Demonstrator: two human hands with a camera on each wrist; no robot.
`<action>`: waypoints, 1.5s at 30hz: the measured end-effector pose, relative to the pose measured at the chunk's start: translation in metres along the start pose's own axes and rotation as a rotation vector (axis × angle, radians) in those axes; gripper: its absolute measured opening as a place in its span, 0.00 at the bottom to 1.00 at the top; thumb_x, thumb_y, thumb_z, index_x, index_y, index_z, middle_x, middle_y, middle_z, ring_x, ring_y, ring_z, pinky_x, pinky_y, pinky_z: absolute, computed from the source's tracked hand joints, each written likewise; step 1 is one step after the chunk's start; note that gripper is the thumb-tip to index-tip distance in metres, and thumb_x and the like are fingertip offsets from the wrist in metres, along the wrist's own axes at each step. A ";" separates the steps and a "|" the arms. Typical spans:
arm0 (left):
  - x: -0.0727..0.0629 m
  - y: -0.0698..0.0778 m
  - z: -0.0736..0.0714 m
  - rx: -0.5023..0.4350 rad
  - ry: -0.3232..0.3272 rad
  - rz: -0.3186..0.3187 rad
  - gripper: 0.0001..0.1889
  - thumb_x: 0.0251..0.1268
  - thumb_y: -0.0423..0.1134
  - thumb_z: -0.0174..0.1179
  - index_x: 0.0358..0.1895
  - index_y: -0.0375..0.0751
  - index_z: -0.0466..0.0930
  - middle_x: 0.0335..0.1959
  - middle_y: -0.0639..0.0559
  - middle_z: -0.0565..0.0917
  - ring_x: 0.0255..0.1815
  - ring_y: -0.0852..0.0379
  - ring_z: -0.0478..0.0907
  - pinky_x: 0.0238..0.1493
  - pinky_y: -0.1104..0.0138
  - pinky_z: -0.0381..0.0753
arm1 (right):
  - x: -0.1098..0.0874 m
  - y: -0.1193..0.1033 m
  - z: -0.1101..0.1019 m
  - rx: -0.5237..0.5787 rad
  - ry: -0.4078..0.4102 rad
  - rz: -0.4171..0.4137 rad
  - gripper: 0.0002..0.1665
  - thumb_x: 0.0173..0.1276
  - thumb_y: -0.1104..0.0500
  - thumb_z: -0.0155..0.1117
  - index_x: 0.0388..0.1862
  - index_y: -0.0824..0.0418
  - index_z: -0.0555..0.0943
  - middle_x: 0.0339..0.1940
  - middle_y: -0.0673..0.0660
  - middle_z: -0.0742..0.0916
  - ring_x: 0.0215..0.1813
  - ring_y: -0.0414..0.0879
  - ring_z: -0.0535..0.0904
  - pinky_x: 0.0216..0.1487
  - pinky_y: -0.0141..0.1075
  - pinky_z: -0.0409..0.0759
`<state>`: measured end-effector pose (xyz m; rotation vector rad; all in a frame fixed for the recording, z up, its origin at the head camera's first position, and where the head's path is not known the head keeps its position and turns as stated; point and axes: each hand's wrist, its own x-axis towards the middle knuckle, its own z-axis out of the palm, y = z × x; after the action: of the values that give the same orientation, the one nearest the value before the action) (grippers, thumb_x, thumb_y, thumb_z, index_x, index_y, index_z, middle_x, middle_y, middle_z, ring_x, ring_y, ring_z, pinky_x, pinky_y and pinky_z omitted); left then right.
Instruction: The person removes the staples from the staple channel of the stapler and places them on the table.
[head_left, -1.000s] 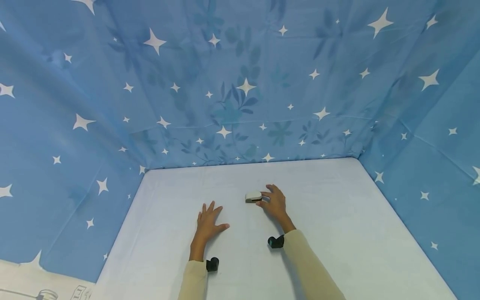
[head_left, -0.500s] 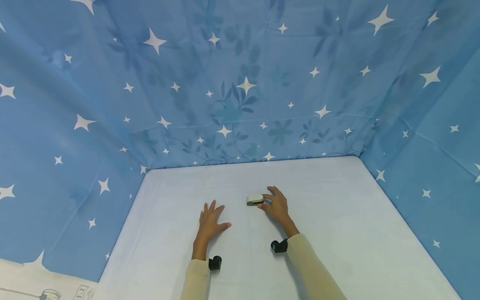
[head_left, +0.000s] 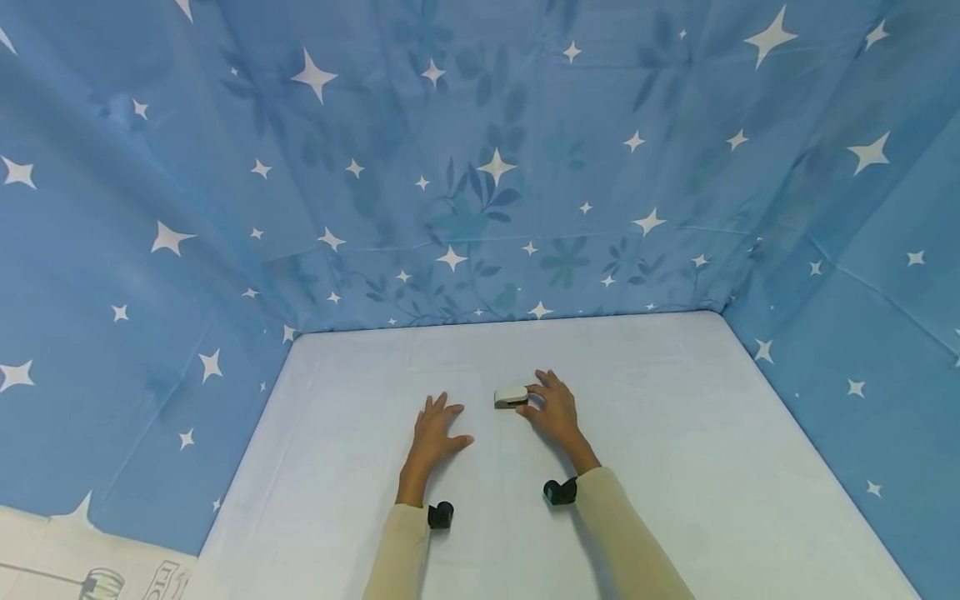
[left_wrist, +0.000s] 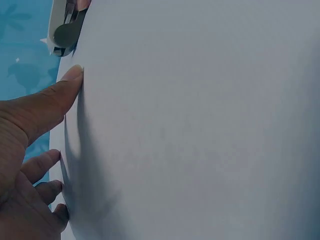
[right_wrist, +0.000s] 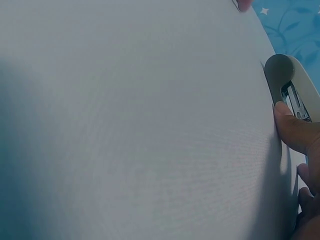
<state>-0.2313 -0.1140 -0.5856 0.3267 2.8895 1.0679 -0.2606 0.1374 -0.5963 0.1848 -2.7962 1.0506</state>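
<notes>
The fingers of the right hand (head_left: pixel 557 410) pinch the right end of a small, wedge-shaped stapler with a white top arm and a dark grey base (head_left: pixel 511 397); the thumb lies against the base, the forefinger at the top arm. The stapler is at the far part of the desk, its rounded end pointing away from that hand; whether the base rests fully on the surface I cannot tell. Because the grip takes in only the end where the two arms part, a hard squeeze could bring them together and nip the thumb or drive out a staple, if any is loaded. A loose pinch could let the stapler pivot or slip.

The left hand (head_left: pixel 432 435) has its fingers spread, holding nothing, thumb towards the stapler but apart from it. If the stapler turned, this hand would probably be too far off to catch it.

The smooth white desk (head_left: pixel 480 542) may offer little friction, so a sideways nudge could skid the stapler towards the blue curtain with white stars (head_left: pixel 375 212) behind.
</notes>
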 end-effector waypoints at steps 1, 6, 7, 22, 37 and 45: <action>0.002 0.001 0.002 0.003 -0.004 0.009 0.31 0.53 0.43 0.74 0.61 0.37 0.77 0.74 0.32 0.62 0.77 0.29 0.47 0.74 0.37 0.49 | 0.000 0.000 0.000 0.002 -0.007 0.005 0.24 0.58 0.54 0.75 0.51 0.63 0.84 0.72 0.65 0.72 0.77 0.64 0.57 0.76 0.62 0.54; 0.013 0.008 0.009 0.004 -0.020 0.042 0.29 0.54 0.43 0.73 0.60 0.38 0.77 0.73 0.33 0.63 0.77 0.30 0.49 0.75 0.37 0.49 | 0.000 0.000 0.000 0.003 -0.034 0.020 0.24 0.59 0.53 0.74 0.53 0.62 0.83 0.73 0.65 0.70 0.79 0.63 0.54 0.78 0.60 0.49; 0.015 0.010 0.010 -0.006 -0.020 0.044 0.29 0.54 0.42 0.73 0.60 0.38 0.77 0.73 0.33 0.64 0.77 0.31 0.49 0.75 0.37 0.49 | 0.001 0.000 0.000 0.001 -0.037 0.021 0.24 0.59 0.53 0.74 0.53 0.62 0.83 0.73 0.65 0.70 0.79 0.63 0.54 0.78 0.60 0.49; 0.033 0.031 0.027 0.014 -0.034 0.096 0.26 0.68 0.46 0.61 0.67 0.42 0.72 0.70 0.38 0.71 0.76 0.34 0.57 0.74 0.39 0.56 | 0.003 0.008 0.008 -0.011 -0.029 -0.019 0.26 0.59 0.51 0.74 0.53 0.61 0.83 0.73 0.64 0.70 0.78 0.64 0.56 0.76 0.62 0.52; 0.046 0.045 0.032 0.044 0.019 0.132 0.20 0.68 0.45 0.62 0.60 0.44 0.79 0.58 0.44 0.82 0.61 0.43 0.76 0.58 0.41 0.75 | 0.002 0.007 0.002 -0.006 -0.019 -0.012 0.23 0.58 0.52 0.74 0.49 0.62 0.82 0.73 0.65 0.70 0.78 0.65 0.56 0.76 0.62 0.52; 0.046 0.048 0.037 0.111 0.070 0.117 0.20 0.67 0.48 0.62 0.59 0.45 0.80 0.53 0.47 0.84 0.55 0.46 0.79 0.51 0.46 0.80 | 0.000 0.007 0.004 -0.012 -0.008 -0.026 0.22 0.56 0.52 0.75 0.46 0.62 0.83 0.72 0.66 0.71 0.77 0.66 0.57 0.74 0.64 0.53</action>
<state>-0.2637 -0.0450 -0.5815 0.4791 3.0326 0.9551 -0.2625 0.1396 -0.6039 0.2241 -2.7987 1.0296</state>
